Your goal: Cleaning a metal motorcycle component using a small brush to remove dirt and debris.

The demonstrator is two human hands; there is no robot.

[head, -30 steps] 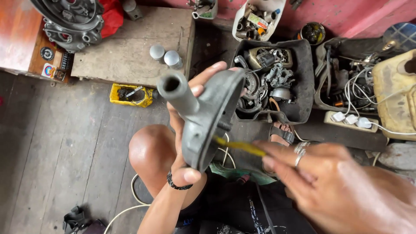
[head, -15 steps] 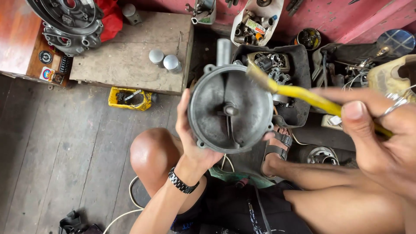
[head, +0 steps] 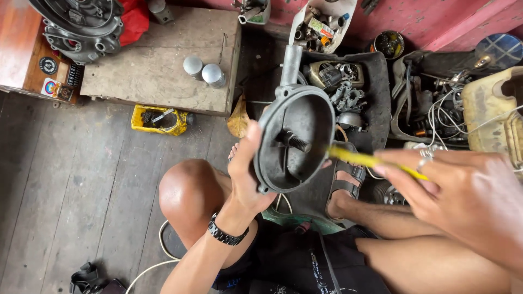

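The left hand (head: 248, 179) grips the round metal cover (head: 297, 139), now tilted edge-on compared with a half second ago, exposing its threaded stud. The right hand (head: 463, 201) pinches a yellow tool (head: 370, 159), tip now inside the cover. The yellow tray (head: 137, 124) holds small parts; the white tub (head: 298, 19) holds assorted hardware.

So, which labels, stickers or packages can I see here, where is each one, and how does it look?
Round sticker: on the orange-brown board, upper left; dark disc with a pale ring.
Square sticker: just below it; white with red and blue marks.
Small tube or packet: in the white tub of parts, top centre; pale with red print.
Yellow container: on the floor beside the wooden block; rectangular, dirty, holding small parts.
No screens or signs.
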